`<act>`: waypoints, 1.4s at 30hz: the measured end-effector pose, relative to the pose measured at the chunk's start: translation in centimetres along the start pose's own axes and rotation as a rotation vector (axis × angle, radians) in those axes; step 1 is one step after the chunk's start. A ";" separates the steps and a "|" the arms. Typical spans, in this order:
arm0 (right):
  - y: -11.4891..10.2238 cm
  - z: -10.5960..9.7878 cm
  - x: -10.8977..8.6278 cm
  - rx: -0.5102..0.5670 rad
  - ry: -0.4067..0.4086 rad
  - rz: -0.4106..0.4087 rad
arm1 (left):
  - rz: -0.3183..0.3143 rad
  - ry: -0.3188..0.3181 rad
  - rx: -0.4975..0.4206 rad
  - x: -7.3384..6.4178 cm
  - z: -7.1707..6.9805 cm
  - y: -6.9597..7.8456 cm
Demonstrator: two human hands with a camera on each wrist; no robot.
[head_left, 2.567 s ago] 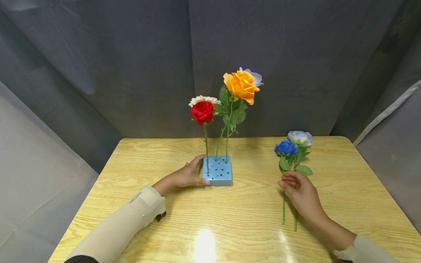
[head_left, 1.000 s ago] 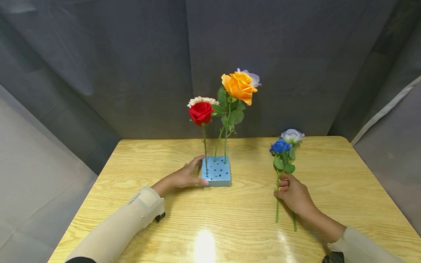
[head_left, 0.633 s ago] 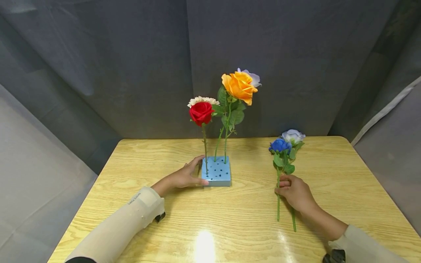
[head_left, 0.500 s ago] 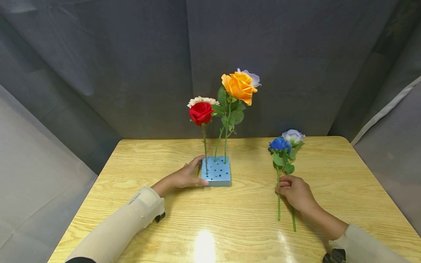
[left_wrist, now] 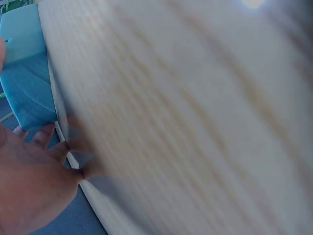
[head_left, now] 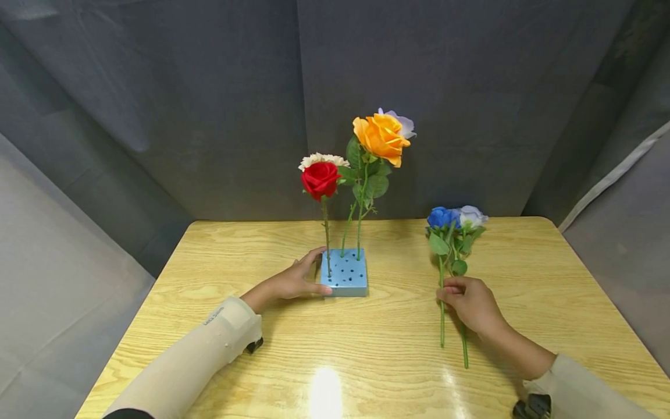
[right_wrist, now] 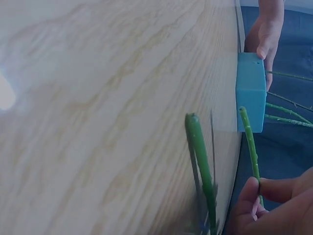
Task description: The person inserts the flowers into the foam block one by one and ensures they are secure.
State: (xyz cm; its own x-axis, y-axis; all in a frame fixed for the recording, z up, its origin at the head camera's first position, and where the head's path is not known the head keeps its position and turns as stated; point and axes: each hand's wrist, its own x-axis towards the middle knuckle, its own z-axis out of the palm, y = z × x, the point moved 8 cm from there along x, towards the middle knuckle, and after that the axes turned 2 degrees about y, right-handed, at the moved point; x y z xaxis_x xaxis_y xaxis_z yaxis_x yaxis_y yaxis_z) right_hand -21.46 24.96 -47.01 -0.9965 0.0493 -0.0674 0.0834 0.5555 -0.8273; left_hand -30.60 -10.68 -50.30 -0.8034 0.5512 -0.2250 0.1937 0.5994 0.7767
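My left hand (head_left: 293, 281) holds the light blue foam block (head_left: 349, 286) from its left side, thumb at the front corner and fingers at the back. Standing in the block's holes are a red rose (head_left: 320, 181), a cream flower (head_left: 314, 160) behind it, an orange rose (head_left: 381, 139) and a pale lilac flower (head_left: 407, 125) partly hidden by the orange one. At the right, my right hand (head_left: 473, 305) pinches the green stem (right_wrist: 251, 149) of a blue rose (head_left: 442, 217) between thumb and fingers. Beside it a pale lilac-white rose (head_left: 472, 217) lies on the table, its stem (right_wrist: 199, 147) partly under my hand.
The wooden table (head_left: 251, 244) has its back edge close to a dark grey curtain (head_left: 225, 116). A lighter grey cloth (head_left: 47, 279) hangs at the left. Both sleeves are cream, and a dark device (head_left: 533, 405) sits at the right wrist.
Since the earliest frame my right hand has shifted left and taken the blue rose's stem. The blue bloom has moved up and left, now level with the lilac-white rose. My left hand stays put.
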 end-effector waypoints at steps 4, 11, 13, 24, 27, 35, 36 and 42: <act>-0.4 0.2 -0.2 0.071 -0.013 0.016 | 0.003 -0.002 0.003 0.0 0.0 0.0; -1.2 0.5 -0.6 0.143 -0.034 0.002 | 0.016 0.003 0.004 0.1 0.0 0.1; -1.3 0.5 -0.6 0.154 -0.035 -0.002 | 0.016 0.003 0.002 0.0 0.0 0.1; -1.8 1.1 -0.7 0.219 -0.043 0.005 | 0.016 0.001 -0.007 -0.1 0.0 0.2; -2.0 1.2 -0.8 0.220 -0.042 0.005 | 0.016 0.001 -0.006 -0.1 0.0 0.2; -2.9 1.3 -0.9 0.217 -0.033 -0.021 | 0.012 -0.001 -0.011 0.0 0.0 0.1; -3.0 1.3 -0.9 0.220 -0.033 -0.026 | 0.012 -0.001 -0.011 0.0 0.0 0.1; -3.9 1.3 -1.0 0.217 -0.022 -0.076 | 0.014 -0.001 0.000 0.0 0.0 0.1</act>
State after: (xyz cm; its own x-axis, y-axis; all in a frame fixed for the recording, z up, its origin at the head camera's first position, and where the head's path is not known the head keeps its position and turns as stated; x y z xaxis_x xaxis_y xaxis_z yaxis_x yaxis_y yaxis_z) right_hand -20.77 21.64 -44.40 -0.9999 -0.0056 -0.0106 0.0078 0.3656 -0.9307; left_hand -30.58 -10.64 -50.26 -0.8002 0.5601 -0.2146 0.2053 0.5918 0.7795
